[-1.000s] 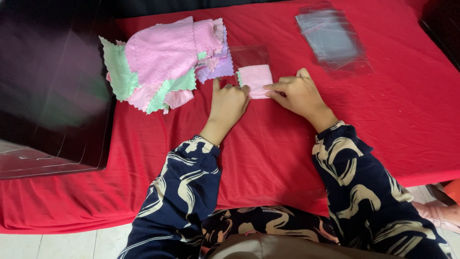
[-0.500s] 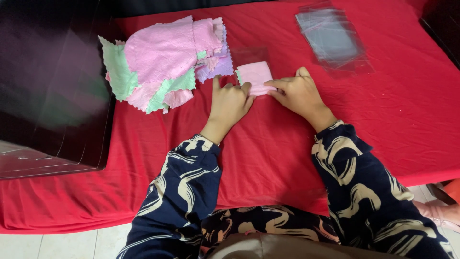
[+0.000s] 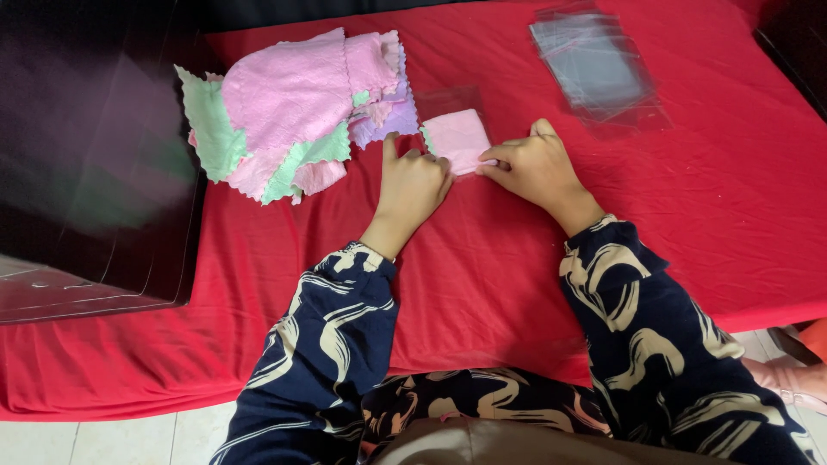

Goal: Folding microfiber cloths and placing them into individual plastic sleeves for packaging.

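A small folded pink cloth (image 3: 457,138) lies on the red tablecloth (image 3: 482,258), partly inside a clear plastic sleeve (image 3: 446,102). My left hand (image 3: 413,179) grips the cloth's near left corner. My right hand (image 3: 536,165) pinches its near right edge with fingertips. Both hands sit side by side, almost touching, just in front of the cloth.
A heap of pink, green and purple cloths (image 3: 293,112) with zigzag edges lies at the left rear. A stack of clear plastic sleeves (image 3: 594,62) sits at the right rear. A dark glossy box (image 3: 86,164) stands at the left. The table's front edge drops off near me.
The folded pink cloth and both hands have barely shifted; the fingers keep working at its near edge by the clear sleeve.
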